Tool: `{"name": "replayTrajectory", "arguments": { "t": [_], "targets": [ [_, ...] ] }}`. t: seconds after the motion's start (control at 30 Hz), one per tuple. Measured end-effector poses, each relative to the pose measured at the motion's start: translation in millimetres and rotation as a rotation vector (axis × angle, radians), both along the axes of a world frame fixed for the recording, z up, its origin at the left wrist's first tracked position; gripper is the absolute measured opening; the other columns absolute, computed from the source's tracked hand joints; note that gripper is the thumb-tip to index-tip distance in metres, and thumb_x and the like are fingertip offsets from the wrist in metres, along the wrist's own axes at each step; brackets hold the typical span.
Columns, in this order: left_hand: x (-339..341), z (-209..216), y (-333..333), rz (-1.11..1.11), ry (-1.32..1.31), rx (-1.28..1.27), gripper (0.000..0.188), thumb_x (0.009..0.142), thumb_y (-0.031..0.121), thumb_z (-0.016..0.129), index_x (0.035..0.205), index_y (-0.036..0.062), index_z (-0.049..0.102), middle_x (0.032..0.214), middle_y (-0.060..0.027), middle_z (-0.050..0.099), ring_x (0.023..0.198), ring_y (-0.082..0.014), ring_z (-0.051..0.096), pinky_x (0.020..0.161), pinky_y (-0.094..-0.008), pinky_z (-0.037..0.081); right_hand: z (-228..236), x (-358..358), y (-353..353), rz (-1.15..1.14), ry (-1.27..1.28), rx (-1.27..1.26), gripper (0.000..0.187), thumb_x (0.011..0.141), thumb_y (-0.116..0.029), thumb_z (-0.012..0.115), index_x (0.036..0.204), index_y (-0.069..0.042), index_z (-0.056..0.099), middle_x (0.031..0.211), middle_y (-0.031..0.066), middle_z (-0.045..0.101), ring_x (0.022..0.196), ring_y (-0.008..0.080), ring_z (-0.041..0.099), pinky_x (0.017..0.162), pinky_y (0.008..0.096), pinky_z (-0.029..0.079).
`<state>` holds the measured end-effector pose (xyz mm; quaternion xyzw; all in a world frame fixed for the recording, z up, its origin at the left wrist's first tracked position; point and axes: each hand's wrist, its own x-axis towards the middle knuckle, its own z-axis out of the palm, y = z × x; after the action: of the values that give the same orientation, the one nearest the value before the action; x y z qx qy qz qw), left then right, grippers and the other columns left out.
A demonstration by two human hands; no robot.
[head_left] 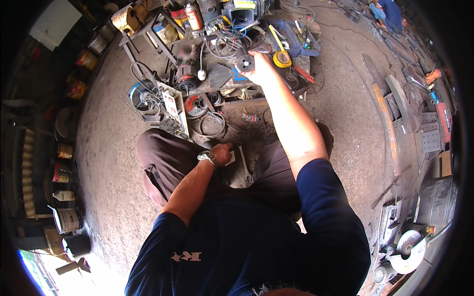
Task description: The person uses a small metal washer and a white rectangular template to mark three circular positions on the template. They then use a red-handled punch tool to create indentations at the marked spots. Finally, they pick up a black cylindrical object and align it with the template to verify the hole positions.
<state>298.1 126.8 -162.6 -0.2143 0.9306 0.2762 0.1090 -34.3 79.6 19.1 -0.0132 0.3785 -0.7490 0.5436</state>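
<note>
My right hand reaches out over the low workbench, its fingers closed round a dark round part with small holes in its face. Just behind that part lie tangled cables. My left hand, with a watch on the wrist, is low between my knees. Its fingers are curled beside a small pale flat piece; whether they grip it is hidden. A wrench lies just right of this hand. On the bench left of my right hand stands a motor armature.
A yellow tape measure and a blue tool tray sit at the bench's right. An orange-red disc leans at its front. Cans line the left side; metal pieces lie right. Another person crouches far right.
</note>
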Motion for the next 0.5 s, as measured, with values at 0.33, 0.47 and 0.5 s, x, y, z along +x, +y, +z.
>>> {"name": "replayTrajectory", "arguments": {
  "t": [0.33, 0.47, 0.5],
  "targets": [
    [-1.2, 8.8, 3.8, 0.031, -0.041, 0.026, 0.031, 0.088, 0.020, 0.063, 0.114, 0.0026, 0.064, 0.105, -0.0273, 0.074, 0.103, -0.0478, 0.070, 0.090, -0.0557, 0.055, -2.1, -1.2, -0.1, 0.003, -0.011, 0.022, 0.032, 0.110, -0.022, 0.051, 0.137, -0.004, 0.051, 0.137, 0.0221, 0.064, 0.118, 0.0391, 0.069, 0.090, 0.0608, 0.058],
    [-3.2, 9.5, 4.1, 0.035, -0.022, 0.032, 0.031, 0.088, 0.020, 0.063, 0.114, 0.0031, 0.065, 0.105, -0.0265, 0.074, 0.105, -0.0472, 0.070, 0.091, -0.0552, 0.055, -0.5, -2.7, 2.8, 0.004, 0.004, 0.007, 0.033, 0.110, -0.023, 0.051, 0.138, -0.005, 0.050, 0.135, 0.0220, 0.065, 0.116, 0.0386, 0.069, 0.090, 0.0607, 0.058],
    [-1.0, 6.6, 6.0, 0.026, -0.027, 0.022, 0.032, 0.088, 0.020, 0.064, 0.116, 0.0034, 0.065, 0.105, -0.0263, 0.074, 0.104, -0.0469, 0.070, 0.091, -0.0548, 0.056, -1.8, -1.3, 4.4, 0.005, -0.005, 0.015, 0.033, 0.111, -0.023, 0.050, 0.138, -0.005, 0.050, 0.135, 0.0220, 0.065, 0.115, 0.0384, 0.069, 0.089, 0.0604, 0.058]
  ]
}}
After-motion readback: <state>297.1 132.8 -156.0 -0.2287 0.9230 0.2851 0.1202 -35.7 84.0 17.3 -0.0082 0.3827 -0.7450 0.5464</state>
